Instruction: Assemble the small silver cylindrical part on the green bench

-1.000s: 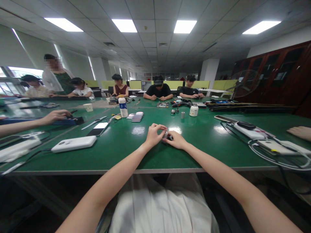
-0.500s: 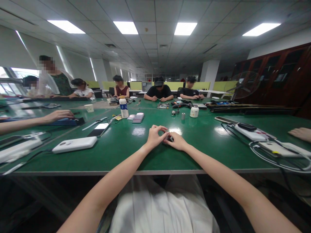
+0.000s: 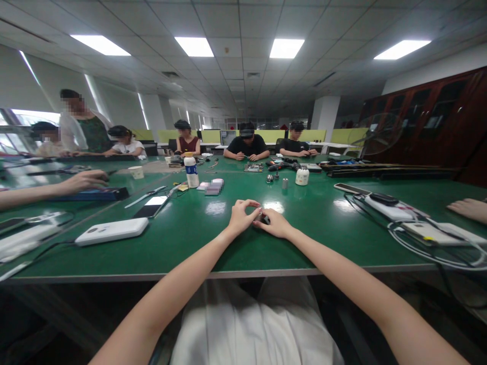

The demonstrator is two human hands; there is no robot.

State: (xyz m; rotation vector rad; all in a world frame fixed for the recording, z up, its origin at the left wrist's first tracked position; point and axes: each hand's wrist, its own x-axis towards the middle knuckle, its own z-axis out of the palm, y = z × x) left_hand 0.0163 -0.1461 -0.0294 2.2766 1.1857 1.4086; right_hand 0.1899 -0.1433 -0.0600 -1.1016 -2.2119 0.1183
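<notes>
My left hand (image 3: pixel 242 217) and my right hand (image 3: pixel 275 222) meet over the green table (image 3: pixel 190 243), near its front edge. Thumb and fingers of my left hand close on a small object between the hands, too hidden to name. The fingers of my right hand are bent round the same spot, where something small and dark shows. Beyond the hands stand a small grey cylinder (image 3: pixel 285 183) and a white patterned jar (image 3: pixel 302 176). Small metal parts (image 3: pixel 270 178) lie left of the cylinder.
To the left are a white power bank (image 3: pixel 112 231), a phone (image 3: pixel 151 207), a bottle (image 3: pixel 191 171) and a paper cup (image 3: pixel 136 172). Cables (image 3: pixel 399 238) and devices lie right. Another person's hand (image 3: pixel 470 208) rests far right, another person's hand (image 3: pixel 87 181) left. Several people sit across.
The view has shifted slightly, so the table's things appear a little further left. Both my hands keep nearly the same pose. The other person's hand at the left has moved slightly left.
</notes>
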